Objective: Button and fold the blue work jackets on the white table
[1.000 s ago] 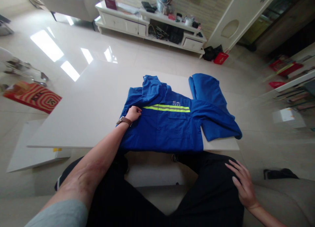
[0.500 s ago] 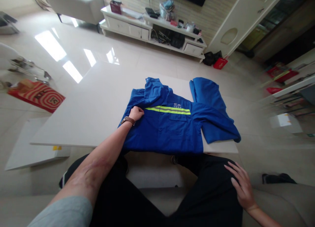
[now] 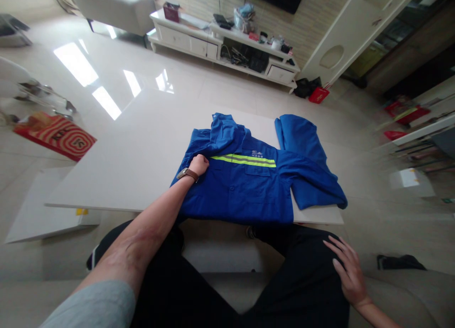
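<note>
A blue work jacket (image 3: 259, 186) with a yellow-green reflective stripe (image 3: 249, 161) lies on the white table, its lower edge at the table's near edge. My left hand (image 3: 199, 164), a watch on its wrist, is closed on the jacket's fabric at the left end of the stripe. One sleeve is bunched up near the collar, above that hand. Beside the jacket's right side lies more folded blue cloth (image 3: 302, 133), partly under the other sleeve. My right hand (image 3: 350, 271) rests on my right thigh with its fingers spread, holding nothing.
The white table (image 3: 117, 176) reaches out to the left. A red and white paper bag (image 3: 67, 137) stands beyond its left end. Across the floor is a low white cabinet (image 3: 185, 40) with small items on it. A red bag (image 3: 319, 95) sits near its right end.
The view has shifted slightly. My left hand's fingers have curled in more tightly on the fabric. My right hand has stayed on my thigh.
</note>
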### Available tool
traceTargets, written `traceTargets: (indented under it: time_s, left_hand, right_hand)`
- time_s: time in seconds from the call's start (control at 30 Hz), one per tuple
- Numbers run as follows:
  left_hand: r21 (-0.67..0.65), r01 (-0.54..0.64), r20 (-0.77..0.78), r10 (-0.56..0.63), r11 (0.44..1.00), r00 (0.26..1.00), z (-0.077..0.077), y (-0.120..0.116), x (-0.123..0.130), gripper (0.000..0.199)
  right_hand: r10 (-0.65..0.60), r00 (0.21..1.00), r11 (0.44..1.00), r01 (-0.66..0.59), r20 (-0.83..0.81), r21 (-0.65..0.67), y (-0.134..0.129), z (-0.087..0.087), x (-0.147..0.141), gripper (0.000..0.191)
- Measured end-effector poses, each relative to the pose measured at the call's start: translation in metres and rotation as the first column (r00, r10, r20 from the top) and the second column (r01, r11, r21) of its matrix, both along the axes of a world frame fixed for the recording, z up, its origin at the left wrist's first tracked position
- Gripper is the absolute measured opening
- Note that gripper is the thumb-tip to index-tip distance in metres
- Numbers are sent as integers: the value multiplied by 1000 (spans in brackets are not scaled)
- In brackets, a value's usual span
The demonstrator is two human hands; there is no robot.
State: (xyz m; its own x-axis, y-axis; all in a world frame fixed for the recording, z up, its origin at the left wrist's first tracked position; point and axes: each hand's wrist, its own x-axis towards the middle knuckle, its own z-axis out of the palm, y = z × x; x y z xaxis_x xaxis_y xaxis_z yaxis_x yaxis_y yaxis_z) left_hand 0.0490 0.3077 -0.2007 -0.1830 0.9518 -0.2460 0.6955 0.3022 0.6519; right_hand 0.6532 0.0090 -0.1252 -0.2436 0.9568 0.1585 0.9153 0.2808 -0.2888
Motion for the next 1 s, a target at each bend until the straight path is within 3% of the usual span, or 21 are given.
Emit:
traceTargets:
  time_s: [0.27, 0.6, 1.0]
  left_hand:
    - [14, -1, -47, 1, 1000, 999, 1, -3, 4, 21]
    - [44, 88, -52, -85, 995, 995, 3, -7, 0, 19]
    - [9, -42, 15, 42, 999, 999, 8, -2, -2, 17]
  right_hand:
    - [2, 1000, 1000, -2, 3, 8, 0, -1, 1, 45]
    - [23, 1000, 1000, -23, -4, -1, 11, 7, -18, 44]
    - [42, 998, 999, -42, 51, -9, 27, 10, -39, 42]
